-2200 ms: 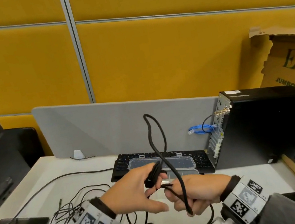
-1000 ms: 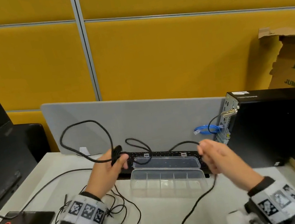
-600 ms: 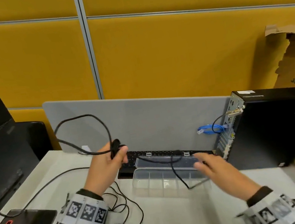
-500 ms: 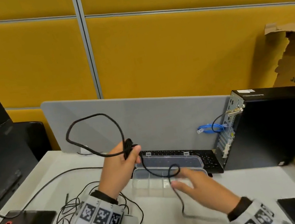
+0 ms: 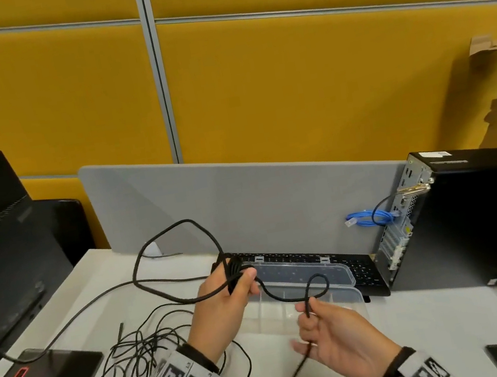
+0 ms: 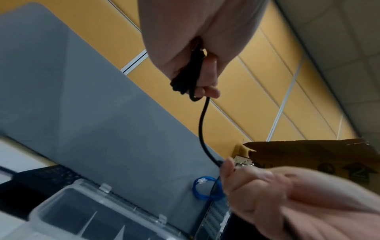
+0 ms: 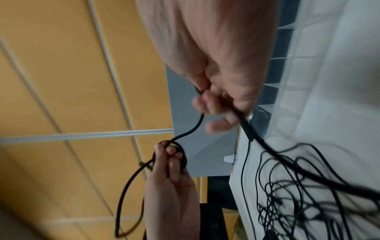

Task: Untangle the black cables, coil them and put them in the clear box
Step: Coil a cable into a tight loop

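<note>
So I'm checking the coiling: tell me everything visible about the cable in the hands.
The cable is black, thick and matte. The left hand grips several gathered turns, with a big loop arching out over the desk. A smaller loop hangs above the open clear box, to the right hand, which pinches it; the tail drops below, blurred.

Black cable (image 5: 294, 294), clear box (image 5: 341, 301), yellow wall panels (image 5: 305, 86)
</note>
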{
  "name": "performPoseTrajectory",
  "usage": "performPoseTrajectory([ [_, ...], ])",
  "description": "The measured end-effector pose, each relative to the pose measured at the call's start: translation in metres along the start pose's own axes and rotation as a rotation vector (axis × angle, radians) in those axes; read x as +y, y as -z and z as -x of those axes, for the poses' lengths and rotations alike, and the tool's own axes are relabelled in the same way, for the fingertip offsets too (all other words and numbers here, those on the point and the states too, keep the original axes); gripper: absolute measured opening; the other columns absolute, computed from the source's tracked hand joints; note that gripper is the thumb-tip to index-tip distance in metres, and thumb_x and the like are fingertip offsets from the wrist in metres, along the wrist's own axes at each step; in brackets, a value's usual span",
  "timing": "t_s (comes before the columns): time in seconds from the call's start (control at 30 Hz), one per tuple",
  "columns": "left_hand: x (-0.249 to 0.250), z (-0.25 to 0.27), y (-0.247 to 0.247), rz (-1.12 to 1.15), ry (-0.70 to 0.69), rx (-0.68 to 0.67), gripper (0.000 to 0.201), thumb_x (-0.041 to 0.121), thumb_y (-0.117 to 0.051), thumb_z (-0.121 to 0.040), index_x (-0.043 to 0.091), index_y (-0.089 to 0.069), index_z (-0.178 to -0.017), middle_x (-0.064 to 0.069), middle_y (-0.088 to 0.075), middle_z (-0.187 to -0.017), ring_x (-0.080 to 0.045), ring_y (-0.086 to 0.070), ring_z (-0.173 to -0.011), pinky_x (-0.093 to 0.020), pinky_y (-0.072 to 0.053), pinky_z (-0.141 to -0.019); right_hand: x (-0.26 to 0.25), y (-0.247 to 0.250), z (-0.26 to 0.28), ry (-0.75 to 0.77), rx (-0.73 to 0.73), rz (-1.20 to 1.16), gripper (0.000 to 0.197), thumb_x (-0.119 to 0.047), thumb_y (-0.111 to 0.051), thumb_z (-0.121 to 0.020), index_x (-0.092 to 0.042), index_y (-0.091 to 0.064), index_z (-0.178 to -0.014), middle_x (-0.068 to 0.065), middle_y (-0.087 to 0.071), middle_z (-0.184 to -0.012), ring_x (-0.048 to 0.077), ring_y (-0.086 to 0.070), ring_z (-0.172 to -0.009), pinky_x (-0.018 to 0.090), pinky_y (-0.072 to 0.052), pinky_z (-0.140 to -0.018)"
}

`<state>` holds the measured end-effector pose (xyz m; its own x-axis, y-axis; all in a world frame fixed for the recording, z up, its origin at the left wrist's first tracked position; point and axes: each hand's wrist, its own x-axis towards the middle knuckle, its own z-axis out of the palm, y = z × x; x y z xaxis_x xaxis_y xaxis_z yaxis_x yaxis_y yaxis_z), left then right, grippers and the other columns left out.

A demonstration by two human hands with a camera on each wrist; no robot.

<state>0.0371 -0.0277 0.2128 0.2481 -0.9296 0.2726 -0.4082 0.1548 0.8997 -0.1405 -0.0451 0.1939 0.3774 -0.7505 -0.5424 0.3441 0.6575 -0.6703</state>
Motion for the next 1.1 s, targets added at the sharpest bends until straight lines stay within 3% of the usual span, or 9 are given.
performPoseTrajectory([
  [0.17,-0.033,-0.007,0.015,-0.401,-0.092,-0.214,0.010,0.017,-0.051,-0.093,0.026,-0.057,-0.093,0.011,-0.057,-0.070,0.000,-0.055,-0.064,-0.010,-0.041,-0.061,-0.033,0.009,0.011,0.232,-0.022,0.512,0.028,-0.030,-0.052,-0.094,-0.016,-0.046,-0.070,-0.007,-0.025,-0.053,0.008,-0.019,-0.044,0.016,-0.020,-0.036],
  [0.23,-0.052,-0.013,0.034,-0.553,-0.066,-0.244,0.025,0.021,-0.051,-0.093,0.045,-0.046,-0.088,0.008,-0.060,-0.075,-0.006,-0.057,-0.068,-0.014,-0.043,-0.062,-0.059,0.022,0.021,0.318,0.027,0.754,0.031,-0.035,-0.051,-0.092,-0.016,-0.048,-0.067,-0.008,-0.024,-0.050,0.008,-0.018,-0.044,0.018,-0.016,-0.039],
  [0.3,-0.056,-0.017,0.053,-0.550,-0.007,-0.205,0.022,0.023,-0.053,-0.093,0.037,-0.044,-0.077,0.005,-0.061,-0.072,-0.009,-0.058,-0.066,-0.015,-0.043,-0.060,-0.081,0.042,0.026,0.326,0.074,0.980,0.038,-0.043,-0.048,-0.091,-0.016,-0.047,-0.065,-0.006,-0.024,-0.051,0.010,-0.016,-0.045,0.020,-0.014,-0.042],
  [0.47,-0.045,-0.023,0.088,-0.487,0.012,-0.020,0.027,0.019,-0.059,-0.089,0.020,-0.051,-0.063,0.006,-0.053,-0.055,-0.004,-0.050,-0.054,-0.013,-0.037,-0.052,-0.108,0.096,0.029,0.266,0.189,1.414,0.045,-0.056,-0.046,-0.082,-0.015,-0.037,-0.065,-0.008,-0.028,-0.051,0.007,-0.019,-0.038,0.014,-0.018,-0.040],
  [0.63,-0.029,-0.020,0.087,-0.574,0.132,-0.317,0.016,0.030,-0.065,-0.085,0.019,-0.055,-0.078,0.009,-0.055,-0.066,0.000,-0.050,-0.061,-0.008,-0.038,-0.053,-0.117,0.141,0.024,0.250,0.569,1.836,0.058,-0.074,-0.024,-0.071,-0.021,-0.043,-0.056,-0.008,-0.044,-0.054,0.011,-0.048,-0.052,0.023,-0.037,-0.055],
  [0.73,-0.017,-0.019,0.077,-0.747,0.114,-0.362,0.016,0.035,-0.062,-0.086,0.024,-0.050,-0.082,0.013,-0.051,-0.073,0.002,-0.049,-0.068,-0.010,-0.035,-0.055,-0.110,0.133,0.015,0.457,0.772,2.030,0.073,-0.072,0.000,-0.066,-0.028,-0.055,-0.086,-0.011,-0.058,-0.080,0.012,-0.059,-0.081,0.027,-0.049,-0.069],
  [0.83,-0.003,-0.014,0.054,-0.783,0.027,-0.371,0.018,0.032,-0.052,-0.092,0.026,-0.041,-0.079,0.011,-0.047,-0.071,-0.001,-0.046,-0.063,-0.013,-0.034,-0.052,-0.088,0.080,0.008,0.670,0.464,1.715,0.069,-0.077,-0.017,-0.074,-0.031,-0.053,-0.110,-0.011,-0.059,-0.097,0.008,-0.055,-0.092,0.027,-0.048,-0.079],
  [0.93,0.010,-0.008,0.024,-0.761,-0.075,-0.369,0.009,0.026,-0.046,-0.094,0.018,-0.049,-0.098,0.002,-0.059,-0.085,-0.011,-0.057,-0.073,-0.018,-0.045,-0.063,-0.043,0.003,0.025,0.561,-0.119,1.446,0.076,-0.084,-0.028,-0.066,-0.041,-0.037,-0.128,-0.017,-0.051,-0.124,-0.002,-0.047,-0.115,0.021,-0.040,-0.095],
  [1.1,0.014,0.002,0.002,-0.792,-0.096,-0.278,0.010,0.025,-0.040,-0.096,0.016,-0.041,-0.092,0.000,-0.052,-0.083,-0.020,-0.056,-0.077,-0.028,-0.043,-0.068,-0.004,-0.039,0.045,0.574,-0.372,1.367,0.023,-0.051,-0.051,-0.088,-0.033,-0.053,-0.102,-0.017,-0.059,-0.117,-0.005,-0.050,-0.110,0.020,-0.040,-0.097],
])
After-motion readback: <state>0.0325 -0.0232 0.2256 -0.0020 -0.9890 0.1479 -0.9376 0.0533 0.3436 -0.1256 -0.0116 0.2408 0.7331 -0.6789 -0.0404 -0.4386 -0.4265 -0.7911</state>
